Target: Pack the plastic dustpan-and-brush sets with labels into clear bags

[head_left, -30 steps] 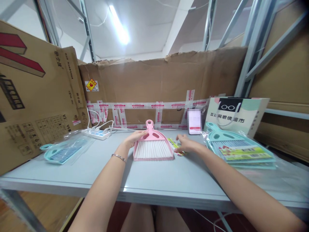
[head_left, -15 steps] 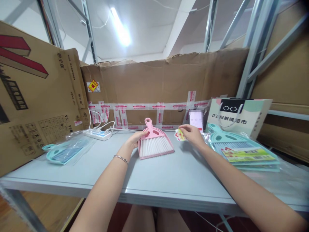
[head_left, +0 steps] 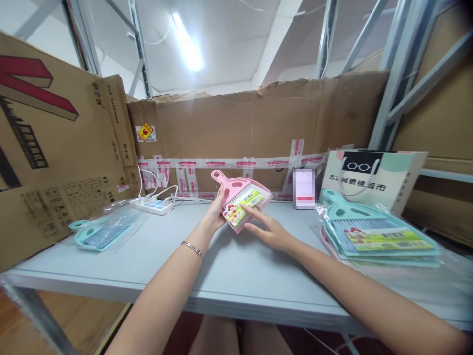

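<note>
My left hand (head_left: 216,212) grips a pink dustpan (head_left: 233,183) by its left edge, lifted and tilted above the table. A brush with pale bristles (head_left: 254,190) is nested in the pan. Across the bristles lies a yellow-green printed label card (head_left: 246,204). My right hand (head_left: 271,231) is at the pan's lower right, its fingers apart and the fingertips against the card. To the right, a stack of turquoise dustpan sets (head_left: 364,212) in clear plastic carries a similar label. Another turquoise dustpan set (head_left: 99,235) in clear plastic lies at the left.
A white power strip (head_left: 157,206) with cables sits at the table's back left. Behind stand a large cardboard box (head_left: 221,128), a partly blurred phone (head_left: 305,190) and a paper bag (head_left: 391,172). Another carton (head_left: 70,158) borders the left side. The grey table (head_left: 148,268) has a front edge near me.
My right hand has moved left with the label card, which now lies over the brush bristles. My left hand has raised and tilted the pink dustpan.
</note>
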A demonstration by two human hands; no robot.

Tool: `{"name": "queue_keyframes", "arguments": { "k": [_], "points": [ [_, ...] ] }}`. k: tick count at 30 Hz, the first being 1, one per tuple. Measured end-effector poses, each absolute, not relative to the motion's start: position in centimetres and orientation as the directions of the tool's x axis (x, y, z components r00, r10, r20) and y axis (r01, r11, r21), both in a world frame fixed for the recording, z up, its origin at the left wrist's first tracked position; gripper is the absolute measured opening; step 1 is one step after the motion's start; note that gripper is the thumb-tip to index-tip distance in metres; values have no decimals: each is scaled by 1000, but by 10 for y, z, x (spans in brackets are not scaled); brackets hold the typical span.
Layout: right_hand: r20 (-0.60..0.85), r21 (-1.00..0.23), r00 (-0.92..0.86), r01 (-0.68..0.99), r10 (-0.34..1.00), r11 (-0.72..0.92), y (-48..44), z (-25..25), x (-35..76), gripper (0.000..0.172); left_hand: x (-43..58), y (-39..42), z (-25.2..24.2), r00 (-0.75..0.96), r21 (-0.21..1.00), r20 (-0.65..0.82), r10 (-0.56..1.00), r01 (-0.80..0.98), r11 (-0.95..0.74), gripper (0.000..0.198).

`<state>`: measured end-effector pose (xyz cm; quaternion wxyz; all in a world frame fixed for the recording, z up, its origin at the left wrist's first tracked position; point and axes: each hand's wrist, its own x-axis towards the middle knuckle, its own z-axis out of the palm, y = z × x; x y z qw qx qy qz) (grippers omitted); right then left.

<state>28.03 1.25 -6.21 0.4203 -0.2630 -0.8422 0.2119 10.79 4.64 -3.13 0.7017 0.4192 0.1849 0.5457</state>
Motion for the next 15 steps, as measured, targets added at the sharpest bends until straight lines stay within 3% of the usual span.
{"name": "queue_keyframes", "arguments": {
  "k": [8,15],
  "points": [
    [670,-405,-470,418,575,813,22,-65,282,53,107,40,-28,257,848,221,941,-526,-56,50],
    [650,-444,-457,421,607,791,23,-67,281,53,106,38,-30,245,889,270,931,-434,-144,55]
  ]
}}
